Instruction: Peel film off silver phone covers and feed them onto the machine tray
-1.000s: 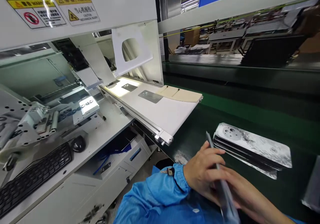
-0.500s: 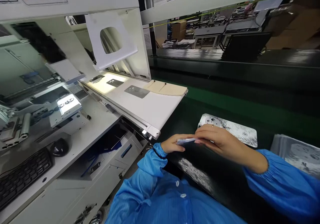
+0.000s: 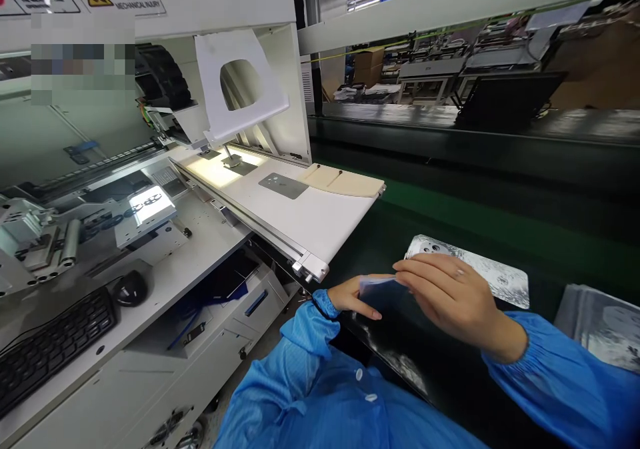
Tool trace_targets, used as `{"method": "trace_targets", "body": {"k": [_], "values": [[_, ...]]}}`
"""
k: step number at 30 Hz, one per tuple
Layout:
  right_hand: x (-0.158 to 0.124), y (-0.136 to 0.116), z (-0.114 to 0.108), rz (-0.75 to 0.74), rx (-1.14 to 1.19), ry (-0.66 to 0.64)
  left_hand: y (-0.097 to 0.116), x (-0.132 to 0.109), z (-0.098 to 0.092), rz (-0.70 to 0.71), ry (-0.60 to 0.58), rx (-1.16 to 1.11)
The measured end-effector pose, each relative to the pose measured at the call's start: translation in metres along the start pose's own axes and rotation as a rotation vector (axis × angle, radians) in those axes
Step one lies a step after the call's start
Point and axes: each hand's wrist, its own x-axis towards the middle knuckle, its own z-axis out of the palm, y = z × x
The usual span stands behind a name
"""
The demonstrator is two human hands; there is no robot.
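Note:
A thin, translucent film sheet (image 3: 376, 280), seen nearly edge-on, spans between my two hands above the dark belt. My left hand (image 3: 351, 298) holds its left end against the fingers, with the thumb stretched out below. At the right end, the fingertips of my right hand (image 3: 453, 295) press together on the film; the thumb is hidden beneath. Just behind my right hand lies a silvery, phone-back-shaped sheet (image 3: 500, 279) with camera holes, partly covered by that hand. Further right is a stack of clear-wrapped sheets (image 3: 597, 322) with similar printing.
A white conveyor (image 3: 310, 222) juts from the machine at left, carrying a grey phone-back-shaped plate (image 3: 283, 185) and a beige guide (image 3: 345, 179). A suction-like head (image 3: 231, 160) stands over another plate in the lit area. Keyboard (image 3: 60, 342) and mouse (image 3: 131, 287) sit on the left ledge.
My right hand has turned to show more of its back, and my left thumb has spread away from the film. In the machine, a head has come down over the lit plate.

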Motion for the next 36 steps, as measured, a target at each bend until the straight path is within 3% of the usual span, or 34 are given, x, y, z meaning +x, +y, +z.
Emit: {"method": "trace_targets", "body": {"k": [8,21,27,36], "values": [[-0.001,0.0,-0.007,0.042,-0.025,0.074,-0.001,0.007,0.008,0.036,-0.021,-0.022],[0.015,0.006,-0.021,0.006,-0.084,0.032,-0.006,0.012,0.01,0.088,0.015,0.01],[0.02,0.009,-0.027,-0.014,-0.09,0.021,-0.011,0.014,0.009,0.066,0.042,0.009],[0.024,0.013,-0.026,0.105,0.043,0.096,-0.019,0.02,0.01,-0.017,0.11,-0.087]]}}
